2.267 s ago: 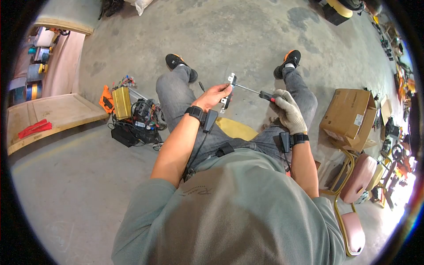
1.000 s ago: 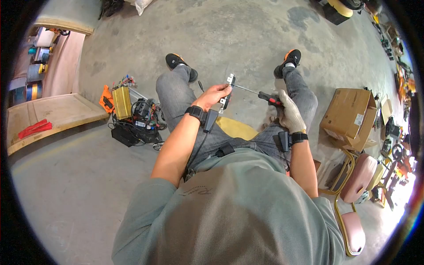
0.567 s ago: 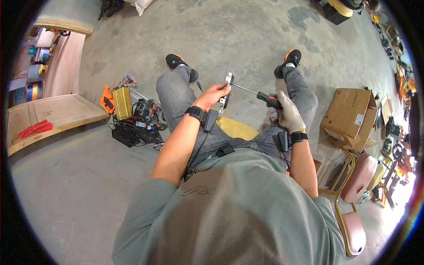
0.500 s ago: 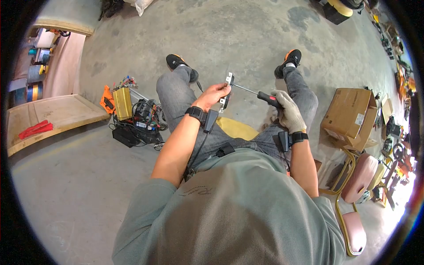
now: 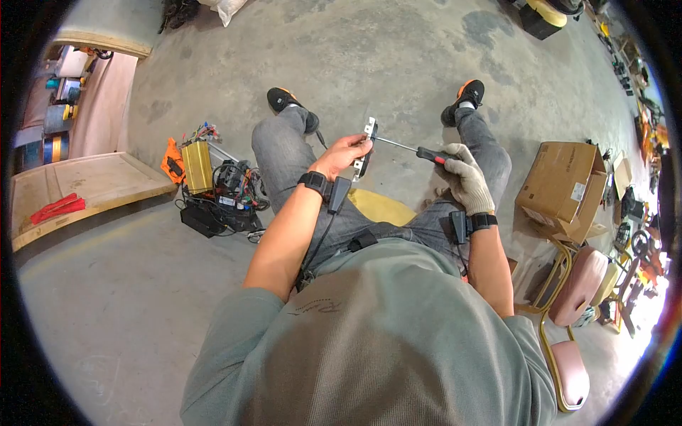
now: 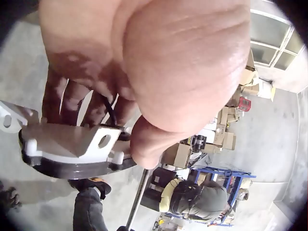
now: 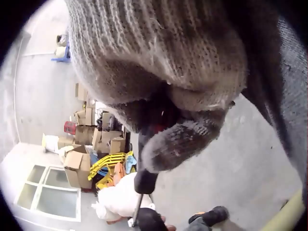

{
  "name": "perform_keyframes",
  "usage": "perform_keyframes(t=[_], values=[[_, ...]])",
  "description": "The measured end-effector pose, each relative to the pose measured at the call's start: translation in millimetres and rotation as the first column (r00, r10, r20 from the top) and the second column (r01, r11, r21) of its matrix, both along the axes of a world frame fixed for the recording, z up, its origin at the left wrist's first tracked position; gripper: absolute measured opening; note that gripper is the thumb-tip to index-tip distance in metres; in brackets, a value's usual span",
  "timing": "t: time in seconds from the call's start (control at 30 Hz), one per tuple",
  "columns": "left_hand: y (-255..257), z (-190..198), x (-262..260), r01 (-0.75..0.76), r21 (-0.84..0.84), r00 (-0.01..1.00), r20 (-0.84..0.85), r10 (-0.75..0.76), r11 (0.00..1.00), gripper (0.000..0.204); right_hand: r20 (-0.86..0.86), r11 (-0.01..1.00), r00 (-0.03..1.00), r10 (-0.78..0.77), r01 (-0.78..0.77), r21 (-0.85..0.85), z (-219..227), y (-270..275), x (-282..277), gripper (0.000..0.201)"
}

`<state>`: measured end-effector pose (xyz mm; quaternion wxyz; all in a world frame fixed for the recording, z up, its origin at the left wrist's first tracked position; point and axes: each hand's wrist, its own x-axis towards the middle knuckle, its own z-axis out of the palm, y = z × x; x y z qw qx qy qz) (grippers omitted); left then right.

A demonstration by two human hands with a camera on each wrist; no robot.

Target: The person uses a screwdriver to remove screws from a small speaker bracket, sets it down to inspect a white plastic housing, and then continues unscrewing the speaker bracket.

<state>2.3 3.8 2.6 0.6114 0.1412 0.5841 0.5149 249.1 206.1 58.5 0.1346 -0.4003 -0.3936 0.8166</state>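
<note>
My bare left hand (image 5: pixel 343 155) holds a curved black-and-white part (image 6: pixel 67 147) with white tabs that have holes in them. In the left wrist view the thumb presses near one end of it, and a thin dark cable runs behind the fingers. My right hand (image 5: pixel 466 179), in a knitted glove, grips a screwdriver (image 5: pixel 429 155) by its black-and-red handle. Its metal shaft (image 5: pixel 398 145) points left and meets the part near the left fingertips; the tip is hidden there. In the right wrist view, gloved fingers curl round the screwdriver handle (image 7: pixel 146 180).
A gold metal box (image 5: pixel 196 165) and tangled wiring lie on the floor left of the legs. Farther left, red strips (image 5: pixel 57 207) rest on a wooden panel (image 5: pixel 114 177). On the right stand a cardboard box (image 5: pixel 558 183) and a chair with pink pads (image 5: pixel 577 287).
My right hand has shifted its grip and turned the screwdriver handle, with its red inlay coming in and out of sight. The left hand and the part have stayed nearly still.
</note>
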Motion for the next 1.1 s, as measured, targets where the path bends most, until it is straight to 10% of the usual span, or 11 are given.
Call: perform_keyframes(t=[0.3, 1.1], values=[[0.7, 1.6, 1.5, -0.022, -0.025, 1.0, 0.017, 0.022, 0.999, 0.053, 0.101, 0.971, 0.971, 0.218, -0.205, -0.126, 1.4, 11.5, 3.0, 0.032], [1.2, 7.1, 1.2, -0.005, -0.023, 0.999, -0.035, 0.005, 1.0, 0.055, 0.043, 0.977, 0.998, 0.047, -0.037, -0.21, 13.0, 2.8, -2.5, 0.024]])
